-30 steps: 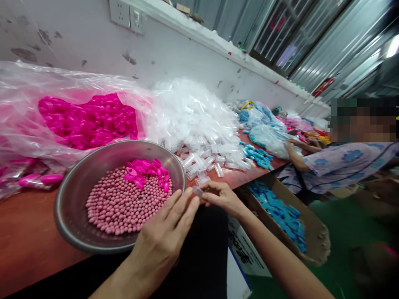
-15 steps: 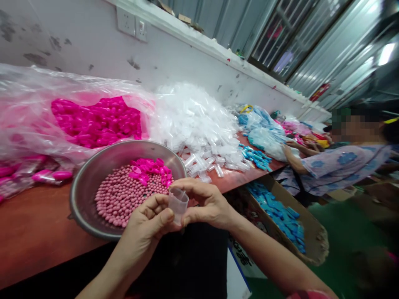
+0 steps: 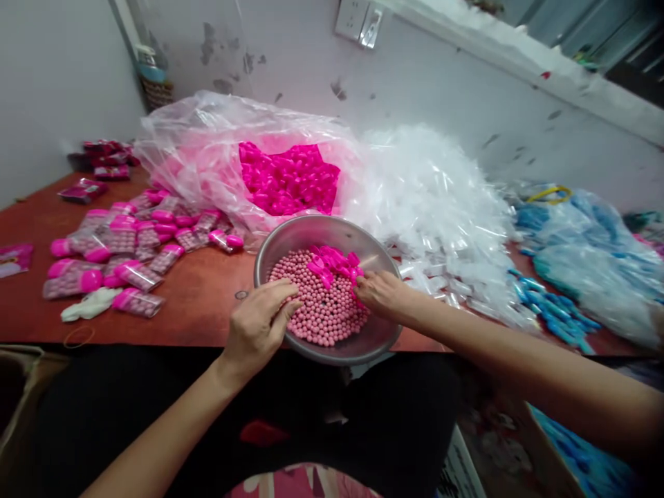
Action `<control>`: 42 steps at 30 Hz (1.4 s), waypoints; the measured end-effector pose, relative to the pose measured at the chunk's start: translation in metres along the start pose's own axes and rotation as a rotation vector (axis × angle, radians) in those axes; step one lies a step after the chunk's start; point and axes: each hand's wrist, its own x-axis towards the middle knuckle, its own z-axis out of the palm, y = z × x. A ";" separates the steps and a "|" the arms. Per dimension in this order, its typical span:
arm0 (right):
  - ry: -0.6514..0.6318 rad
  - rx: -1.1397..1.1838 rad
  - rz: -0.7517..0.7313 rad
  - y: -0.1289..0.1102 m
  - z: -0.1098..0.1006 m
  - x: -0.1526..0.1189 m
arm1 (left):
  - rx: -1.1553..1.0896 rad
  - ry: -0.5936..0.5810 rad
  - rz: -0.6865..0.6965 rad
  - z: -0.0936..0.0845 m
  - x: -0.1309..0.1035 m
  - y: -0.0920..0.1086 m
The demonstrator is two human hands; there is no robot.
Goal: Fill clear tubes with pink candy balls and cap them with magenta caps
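Counter (image 3: 202, 297), seen in the head view, has its front edge running almost level below mid-height of the frame. One metal bowl (image 3: 337, 228) stands at the centre, its near wall reaching past that edge in the picture. Red surface shows between the bowl and the filled bottles (image 3: 122, 240) at left, the widest room for moving; on the right, a narrow strip separates the bowl from the heaped clear tubes (image 3: 436, 187).

Two hands are at the bowl. The left hand (image 3: 259, 318) is over its left rim, thumb and fingers curled toward one another above the beads (image 3: 324, 321); whether they pinch anything, I cannot tell. The right hand (image 3: 381, 294) has its fingertips gathered at the right end of the pink caps (image 3: 329, 263), which lie on the beads toward the bowl's far side; its grip is hidden. Beads and tubes are too many to count, and the caps overlap. One plastic bag (image 3: 197, 131) sits behind the bowl. At left are one white cloth (image 3: 90, 304) and, by the frame's edge, one pink packet (image 3: 14, 260).
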 end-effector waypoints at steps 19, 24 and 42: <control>0.048 1.493 -0.137 -0.041 -0.007 0.038 | -0.059 -0.014 -0.141 -0.002 0.008 0.003; 0.132 1.954 -0.125 -0.032 -0.017 0.016 | -0.155 -0.307 -0.334 -0.007 0.031 0.014; 0.546 1.123 -0.154 -0.004 -0.030 -0.013 | -0.850 -0.514 -0.619 0.025 0.049 0.017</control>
